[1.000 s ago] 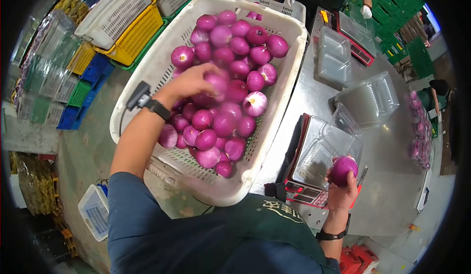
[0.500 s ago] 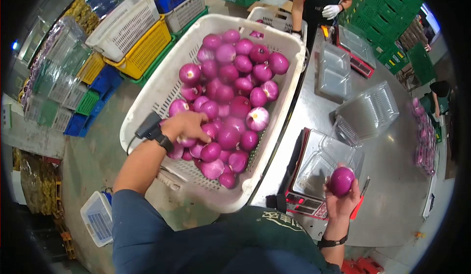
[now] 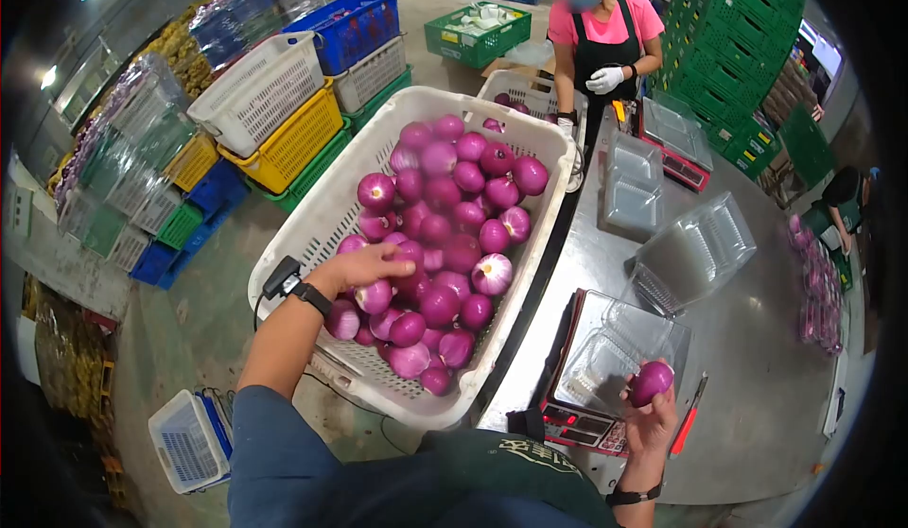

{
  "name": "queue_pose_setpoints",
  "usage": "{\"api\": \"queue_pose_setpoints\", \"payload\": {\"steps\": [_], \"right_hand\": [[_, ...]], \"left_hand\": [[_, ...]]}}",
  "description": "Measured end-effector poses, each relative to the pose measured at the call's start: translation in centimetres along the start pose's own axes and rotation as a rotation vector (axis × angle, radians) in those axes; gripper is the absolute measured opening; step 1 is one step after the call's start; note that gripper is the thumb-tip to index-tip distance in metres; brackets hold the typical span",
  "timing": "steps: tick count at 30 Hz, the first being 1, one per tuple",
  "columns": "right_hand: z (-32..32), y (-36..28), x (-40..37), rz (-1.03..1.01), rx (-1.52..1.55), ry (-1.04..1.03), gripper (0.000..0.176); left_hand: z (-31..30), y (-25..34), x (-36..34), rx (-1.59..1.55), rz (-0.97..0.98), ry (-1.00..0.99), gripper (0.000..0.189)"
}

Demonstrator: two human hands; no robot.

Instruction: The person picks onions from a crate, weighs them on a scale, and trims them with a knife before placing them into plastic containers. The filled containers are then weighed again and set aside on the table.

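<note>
My left hand [image 3: 367, 265] is palm down over the purple-red onions [image 3: 440, 306] in a large white plastic crate [image 3: 274, 254]. Its fingers stretch across the onions and touch them, with no firm grip showing. A peeled onion [image 3: 374, 297] lies just below that hand. In my right hand [image 3: 651, 426], above the metal table, a shiny red onion [image 3: 652, 383] is held between thumb and fingers. Next to it, an open clear plastic tray [image 3: 605, 363] sits on a red weighing scale [image 3: 577, 424] with a lit display.
An orange-handled knife [image 3: 689, 419] lies on the metal table [image 3: 747, 405], right of the scale. Another clear clamshell box [image 3: 695, 249] and stacked trays [image 3: 632, 188] are farther back. A co-worker [image 3: 610, 36] stands at the far end. Stacked crates [image 3: 284, 131] line the left.
My left hand has shifted slightly right and flattened over the onions. My right hand, still holding its onion, is lower in view. The camera has tilted up, showing more of the co-worker.
</note>
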State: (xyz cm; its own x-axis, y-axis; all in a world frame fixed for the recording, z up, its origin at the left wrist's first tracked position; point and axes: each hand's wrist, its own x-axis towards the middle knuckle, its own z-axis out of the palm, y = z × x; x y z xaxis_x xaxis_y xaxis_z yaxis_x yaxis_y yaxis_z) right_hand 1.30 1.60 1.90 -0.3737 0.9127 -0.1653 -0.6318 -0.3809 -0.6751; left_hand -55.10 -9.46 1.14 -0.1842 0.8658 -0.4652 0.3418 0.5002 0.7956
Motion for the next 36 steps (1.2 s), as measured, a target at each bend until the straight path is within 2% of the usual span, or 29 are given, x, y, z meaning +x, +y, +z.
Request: {"api": "queue_pose_setpoints", "payload": {"steps": [1,2,3,4,6,7,8,11,12,14,15,16,18,19,21,23,25,27,28,31,33,35,36], "right_hand": [[-0.1,-0.3,0.0,-0.034,-0.136,-0.011,0.076],[-0.1,-0.6,0.0,-0.067,-0.271,-0.021,0.083],[0.1,-0.8,-0.1,-0.063,-0.271,-0.031,0.083],[0.4,-1.0,-0.2,-0.080,-0.373,0.023,0.086],[-0.1,-1.2,-0.2,-0.093,-0.473,0.071,0.089],[-1.0,-1.1,0.2,-0.164,-0.585,0.081,0.088],[-2.1,-0.9,0.2,-0.238,-0.698,0.101,0.087],[-1.3,-1.8,0.1,-0.274,-1.053,0.177,0.087],[-0.9,-1.6,-0.1,-0.310,-1.028,0.175,0.086],[-2.5,-2.5,0.0,-0.457,-1.415,0.103,0.086],[-2.1,-2.9,-0.2,-0.461,-1.436,0.093,0.085],[-1.4,-3.7,-0.5,-0.425,-1.435,0.075,0.082],[-2.1,-4.1,-0.2,-0.536,-1.619,0.006,0.079],[-1.9,-4.5,-0.2,-0.586,-1.742,-0.034,0.077],[-1.7,-4.7,-0.1,-0.612,-1.780,-0.043,0.076],[-1.8,-4.8,-0.2,-0.631,-1.822,-0.048,0.074],[-2.1,-5.0,-0.1,-0.584,-1.950,-0.071,0.073],[-2.4,-5.1,-0.1,-0.545,-1.963,-0.059,0.073],[-2.6,-5.2,-0.1,-0.537,-1.989,-0.072,0.073],[-3.6,-5.0,-0.3,-0.521,-2.017,-0.076,0.070],[-4.2,-4.8,-0.5,-0.545,-2.000,-0.085,0.065],[-4.8,-5.0,-0.5,-0.533,-1.906,-0.103,0.060],[-5.1,-5.1,-0.5,-0.527,-1.814,-0.126,0.056]], "left_hand": [[-0.1,1.9,-1.1,0.000,0.001,0.011,0.079],[0.2,3.8,-2.3,-0.379,0.044,0.027,0.074],[0.8,5.7,-3.5,-0.759,0.089,0.041,0.069],[1.4,6.9,-4.4,-0.763,0.089,0.052,0.069],[2.9,8.9,-6.0,-1.163,0.263,-0.054,0.062],[3.8,9.7,-6.7,-1.163,0.261,-0.049,0.062],[5.1,10.4,-7.3,-1.213,0.358,-0.099,0.060],[10.7,13.9,-8.7,-1.264,0.514,-0.251,0.067],[13.1,15.1,-8.8,-1.308,0.526,-0.271,0.068],[17.6,16.9,-8.9,-1.384,0.484,-0.302,0.068],[19.4,17.6,-8.6,-1.406,0.431,-0.399,0.065],[21.5,18.3,-8.1,-1.359,0.383,-0.317,0.063],[25.1,19.6,-6.7,-1.174,0.329,-0.199,0.059],[27.1,20.0,-5.6,-1.015,0.326,-0.115,0.069],[30.7,19.9,-2.7,-0.767,0.437,0.044,0.063],[33.4,20.8,-0.9,-0.444,0.477,0.144,0.068],[35.7,21.6,0.0,-0.371,0.471,0.103,0.071],[37.4,21.1,1.7,0.166,0.669,0.296,0.076],[38.0,21.3,1.4,0.232,0.547,0.240,0.075],[39.2,21.4,1.5,0.415,0.460,0.177,0.071],[39.6,21.1,1.2,0.408,0.470,0.171,0.068],[39.6,20.2,0.9,0.393,0.676,0.322,0.068],[39.4,19.8,0.9,0.396,0.672,0.317,0.068]]}}
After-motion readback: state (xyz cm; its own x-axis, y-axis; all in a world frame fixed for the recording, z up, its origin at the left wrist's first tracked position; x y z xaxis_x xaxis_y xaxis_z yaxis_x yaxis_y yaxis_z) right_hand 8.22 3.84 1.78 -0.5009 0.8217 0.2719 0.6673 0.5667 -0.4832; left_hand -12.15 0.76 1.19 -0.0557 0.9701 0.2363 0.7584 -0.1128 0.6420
